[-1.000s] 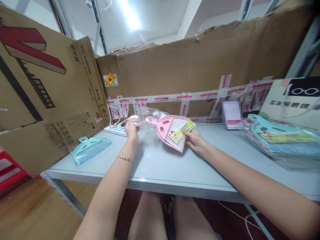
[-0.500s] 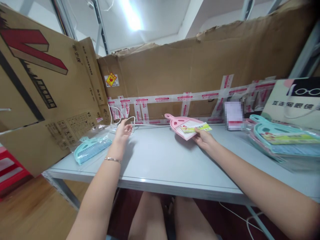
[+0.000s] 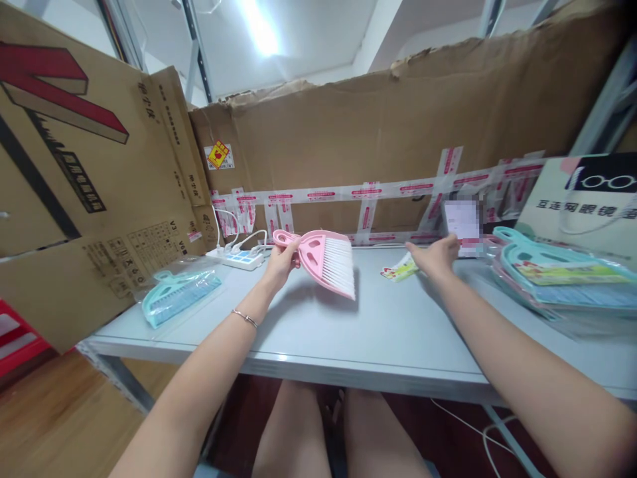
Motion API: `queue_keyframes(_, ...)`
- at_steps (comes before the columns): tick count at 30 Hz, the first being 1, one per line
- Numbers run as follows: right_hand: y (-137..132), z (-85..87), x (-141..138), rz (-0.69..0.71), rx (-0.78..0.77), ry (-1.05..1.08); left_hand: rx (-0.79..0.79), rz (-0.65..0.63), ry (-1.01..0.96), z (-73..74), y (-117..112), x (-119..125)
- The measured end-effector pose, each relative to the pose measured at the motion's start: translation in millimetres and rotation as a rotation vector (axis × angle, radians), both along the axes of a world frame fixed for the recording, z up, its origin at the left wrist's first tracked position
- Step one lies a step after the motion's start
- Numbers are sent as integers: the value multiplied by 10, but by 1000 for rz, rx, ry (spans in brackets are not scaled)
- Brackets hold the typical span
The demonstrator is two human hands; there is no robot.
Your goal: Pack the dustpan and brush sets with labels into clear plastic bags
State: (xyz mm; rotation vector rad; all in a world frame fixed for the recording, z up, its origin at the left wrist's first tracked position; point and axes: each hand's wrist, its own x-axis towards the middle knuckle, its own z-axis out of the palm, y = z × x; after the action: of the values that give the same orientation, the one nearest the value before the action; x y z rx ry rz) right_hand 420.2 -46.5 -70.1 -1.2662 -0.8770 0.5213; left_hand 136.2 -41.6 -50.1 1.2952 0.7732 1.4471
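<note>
Left hand now grips pink dustpan set by its handle; right hand, released, has left label card on table, so card and set are parted.

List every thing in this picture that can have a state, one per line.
Left hand: shut on pink brush handle.
Pink brush: held up off the table, unbagged.
Right hand: open, beside the paper label.
Paper label: lying loose on the table.
Teal brush: bagged, lying flat.
Power strip: plugs in.
Stack of brushes: bagged, piled at right.
</note>
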Motion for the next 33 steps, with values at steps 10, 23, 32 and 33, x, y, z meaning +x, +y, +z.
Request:
queue_keyframes(10, -305, 208, -918, 499, 462, -907, 135, -341, 120, 163, -345, 24)
queue_keyframes(23, -307, 422, -595, 90, 685, -735, 539, 296, 76, 409, -347, -394)
queue_keyframes(32, 30, -29, -606, 598, 412, -1381, 526, 165, 786, 198, -227, -529)
queue_keyframes(33, 48, -78, -620, 608, 388, -1369, 556, 146, 863, 175, -216, -520)
